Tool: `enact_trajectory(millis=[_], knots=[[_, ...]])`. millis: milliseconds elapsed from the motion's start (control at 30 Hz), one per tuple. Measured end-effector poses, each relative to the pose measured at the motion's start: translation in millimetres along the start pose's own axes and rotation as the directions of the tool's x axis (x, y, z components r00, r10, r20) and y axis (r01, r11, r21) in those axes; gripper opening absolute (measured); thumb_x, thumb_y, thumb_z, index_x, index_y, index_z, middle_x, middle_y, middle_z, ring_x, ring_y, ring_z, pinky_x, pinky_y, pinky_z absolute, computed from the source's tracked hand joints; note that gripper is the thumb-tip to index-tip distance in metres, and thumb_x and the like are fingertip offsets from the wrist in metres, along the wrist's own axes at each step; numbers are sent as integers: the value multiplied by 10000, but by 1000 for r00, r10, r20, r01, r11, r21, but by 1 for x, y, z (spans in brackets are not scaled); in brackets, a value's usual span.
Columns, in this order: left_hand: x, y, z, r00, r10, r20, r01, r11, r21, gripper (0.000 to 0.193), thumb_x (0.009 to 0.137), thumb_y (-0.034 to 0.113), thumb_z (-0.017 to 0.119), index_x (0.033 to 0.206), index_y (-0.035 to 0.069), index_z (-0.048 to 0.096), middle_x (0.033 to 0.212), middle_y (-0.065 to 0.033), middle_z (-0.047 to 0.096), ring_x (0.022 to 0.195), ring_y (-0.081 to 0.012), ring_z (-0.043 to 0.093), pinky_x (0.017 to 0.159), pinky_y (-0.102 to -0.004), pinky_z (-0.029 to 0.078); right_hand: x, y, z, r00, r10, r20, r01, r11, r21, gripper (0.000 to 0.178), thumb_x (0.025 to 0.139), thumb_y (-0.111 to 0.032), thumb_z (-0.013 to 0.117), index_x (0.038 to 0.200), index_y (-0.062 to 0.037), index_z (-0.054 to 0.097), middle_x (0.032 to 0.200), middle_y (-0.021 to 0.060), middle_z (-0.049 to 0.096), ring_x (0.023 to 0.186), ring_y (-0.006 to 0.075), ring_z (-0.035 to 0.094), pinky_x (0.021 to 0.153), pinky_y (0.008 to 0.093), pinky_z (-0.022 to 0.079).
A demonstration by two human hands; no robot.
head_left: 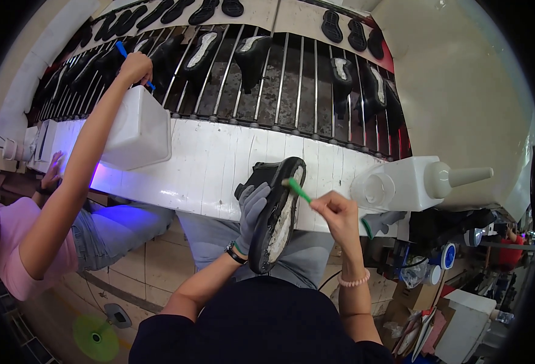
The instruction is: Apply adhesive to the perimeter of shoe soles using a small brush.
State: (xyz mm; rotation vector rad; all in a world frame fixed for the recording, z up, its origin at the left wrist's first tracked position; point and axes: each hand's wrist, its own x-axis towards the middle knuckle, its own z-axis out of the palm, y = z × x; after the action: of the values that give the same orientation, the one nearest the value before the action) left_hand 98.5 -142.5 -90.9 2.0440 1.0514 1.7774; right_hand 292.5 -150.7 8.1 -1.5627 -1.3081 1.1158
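Above the lap, across the near edge of the white table (pixel 210 176), the shoe (pixel 258 250) is held bottom up and slanting, its white filling (pixel 281 235) bared. The gloved left hand (pixel 253 212) clasps its left side, fingers close together, thumb hidden. The bare right hand (pixel 336 217) pinches the green brush (pixel 300 192) between thumb and fingers, with the bristles at the black rim near the far end. Brushing looks to be under way: the filling is already in, but no outsole covers it, and blur and dark rubber hide how much of the rim is coated, so I cannot tell what share is left. Beyond the table, several shoes (pixel 252 57) on the barred rack (pixel 289 91) also show white undersides without outsoles, while loose soles (pixel 332 26) lie apart on the far shelf (pixel 304 18), seemingly not yet joined to any.
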Motion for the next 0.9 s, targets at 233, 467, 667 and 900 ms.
enact_trajectory(millis=[233, 467, 667, 900], knots=[[2, 0, 1, 1000, 12, -8, -12, 1000, 0, 725, 788, 139, 739, 1383, 65, 333, 1333, -168, 501, 1237, -331, 518, 1079, -546, 301, 25, 10, -1, 991, -38, -126, 18, 988, -155, 160, 837, -138, 746, 776, -3, 685, 539, -52, 479, 518, 21, 353, 458, 234, 240], [-9, -2, 6, 996, -70, 53, 72, 996, -42, 876, 766, 187, 801, 1445, 83, 257, 1380, -155, 433, 1306, -300, 423, 1120, -460, 276, 30, 7, -5, 988, -27, -153, 8, 992, -123, 184, 832, -162, 753, 772, -3, 682, 495, -40, 452, 470, 35, 318, 432, 251, 225], [-82, -47, 15, 624, -698, 352, 781, 550, -294, 812, 757, 158, 776, 1415, 54, 312, 1350, -175, 486, 1265, -328, 484, 1100, -517, 290, -9, -9, -3, 994, -65, 89, 60, 996, 58, 96, 852, -66, 722, 798, 5, 687, 678, -34, 569, 578, 6, 390, 494, 199, 267], [-5, 5, -6, 942, -276, 188, 301, 946, -118, 771, 758, 174, 766, 1393, 47, 347, 1342, -183, 499, 1245, -340, 498, 1075, -514, 328, -29, -43, -2, 956, -243, 163, 252, 967, -36, 89, 810, -59, 749, 824, 14, 700, 745, 62, 648, 650, 107, 599, 587, 237, 455]])
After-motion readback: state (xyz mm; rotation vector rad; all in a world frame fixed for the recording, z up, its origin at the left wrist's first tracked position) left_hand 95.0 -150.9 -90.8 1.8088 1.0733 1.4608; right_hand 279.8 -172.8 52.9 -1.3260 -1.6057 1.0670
